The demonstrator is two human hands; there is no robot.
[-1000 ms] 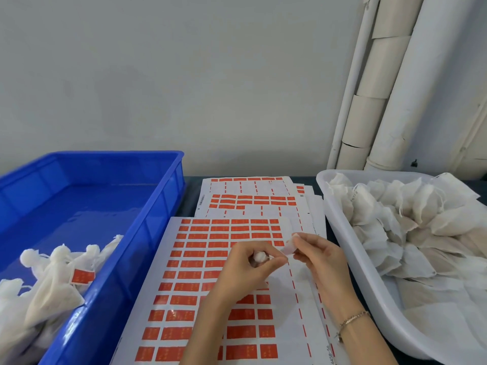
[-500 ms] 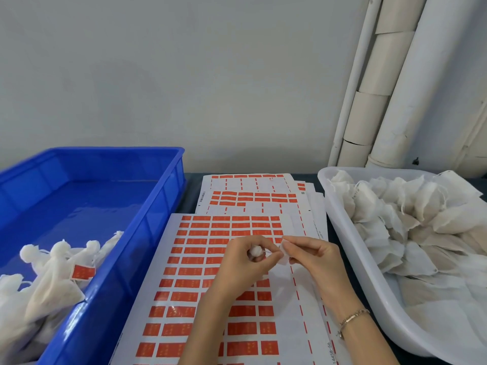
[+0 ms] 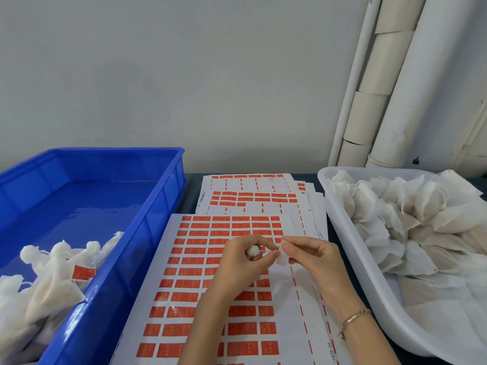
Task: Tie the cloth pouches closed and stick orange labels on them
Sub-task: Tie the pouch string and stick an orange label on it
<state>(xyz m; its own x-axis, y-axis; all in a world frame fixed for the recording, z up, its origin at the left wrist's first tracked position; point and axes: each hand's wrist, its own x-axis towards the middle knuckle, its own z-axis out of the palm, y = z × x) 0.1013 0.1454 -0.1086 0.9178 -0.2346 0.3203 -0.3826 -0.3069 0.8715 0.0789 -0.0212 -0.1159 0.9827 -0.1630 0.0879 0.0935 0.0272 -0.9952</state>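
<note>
My left hand (image 3: pixel 243 262) grips the gathered neck of a white cloth pouch (image 3: pixel 253 250); only the puckered top shows between my fingers. My right hand (image 3: pixel 313 255) pinches a small pale tab (image 3: pixel 283 255) just right of that neck, and both hands are almost touching. They hover over a sheet of orange labels (image 3: pixel 200 262) lying flat in the middle of the table. The body of the pouch is hidden under my left hand.
A blue crate (image 3: pixel 147 233) on the left holds several tied pouches, one bearing an orange label (image 3: pixel 83 272). A white tub (image 3: pixel 350 248) on the right is full of untied pouches (image 3: pixel 411 219). More label sheets (image 3: pixel 250 196) lie behind. White pipes (image 3: pixel 382 88) stand at the back right.
Both hands stay together over the label sheet. My right hand's pinched tab has drawn a little closer to the pouch neck held by my left hand.
</note>
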